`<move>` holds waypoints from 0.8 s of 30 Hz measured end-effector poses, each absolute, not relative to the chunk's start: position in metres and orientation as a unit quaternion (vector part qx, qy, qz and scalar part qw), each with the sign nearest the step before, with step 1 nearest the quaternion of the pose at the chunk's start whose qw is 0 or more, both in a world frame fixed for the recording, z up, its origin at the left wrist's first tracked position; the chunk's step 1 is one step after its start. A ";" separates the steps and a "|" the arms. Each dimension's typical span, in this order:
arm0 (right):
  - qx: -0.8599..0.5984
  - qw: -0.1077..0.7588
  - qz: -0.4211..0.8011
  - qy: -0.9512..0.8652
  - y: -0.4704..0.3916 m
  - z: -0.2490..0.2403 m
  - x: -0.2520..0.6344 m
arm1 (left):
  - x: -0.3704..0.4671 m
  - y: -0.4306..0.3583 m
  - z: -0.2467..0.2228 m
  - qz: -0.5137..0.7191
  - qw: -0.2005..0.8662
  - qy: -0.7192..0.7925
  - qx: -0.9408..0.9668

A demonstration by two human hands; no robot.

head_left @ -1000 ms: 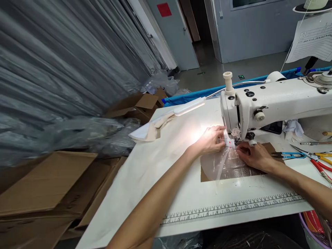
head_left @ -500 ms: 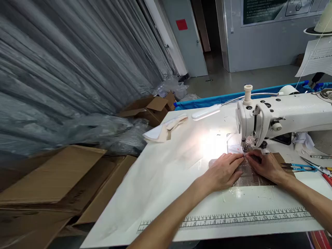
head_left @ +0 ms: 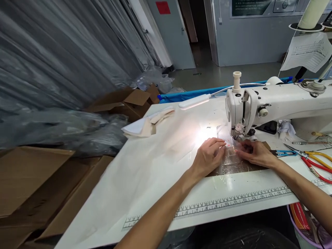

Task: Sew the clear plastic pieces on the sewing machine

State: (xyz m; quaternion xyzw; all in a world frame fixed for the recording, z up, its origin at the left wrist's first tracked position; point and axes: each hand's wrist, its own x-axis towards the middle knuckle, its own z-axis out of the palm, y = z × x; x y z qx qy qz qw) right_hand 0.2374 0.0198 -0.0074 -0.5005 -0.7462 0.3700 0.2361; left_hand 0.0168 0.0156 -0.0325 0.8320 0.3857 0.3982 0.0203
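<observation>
A thin, see-through sheet [head_left: 230,157] lies over a brown plate in front of the needle of the white sewing machine [head_left: 285,103]. My left hand [head_left: 209,155] pinches the sheet's left edge, thumb and fingers together. To the right of the needle, my right hand [head_left: 255,153] has its thumb and fingers closed on the sheet's other side. Small reddish marks show on the sheet between the hands. A pale pink flower-like piece [head_left: 239,128] sits on the machine head just above the needle area.
Scissors with red and yellow handles [head_left: 312,160] and blue snips [head_left: 285,153] lie right of my right hand. Folded cloth [head_left: 147,125] rests at the table's back left. A white lamp [head_left: 195,102] stands behind; cardboard boxes [head_left: 33,180] are left of the table.
The view has shifted right, showing more of the scissors. My hands have moved apart from the needle, my left hand outward to the left, and more of the clear sheet shows between them.
</observation>
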 end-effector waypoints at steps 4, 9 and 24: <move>-0.481 0.256 0.349 -0.762 0.018 -0.016 0.236 | 0.016 0.018 -0.037 0.341 -0.017 0.371 0.864; -0.464 0.280 0.234 -0.807 0.016 -0.028 0.236 | 0.008 0.028 -0.039 0.274 -0.011 0.327 0.904; -0.412 0.174 0.142 -0.883 0.010 -0.020 0.233 | 0.027 0.021 -0.034 0.307 -0.052 0.279 0.908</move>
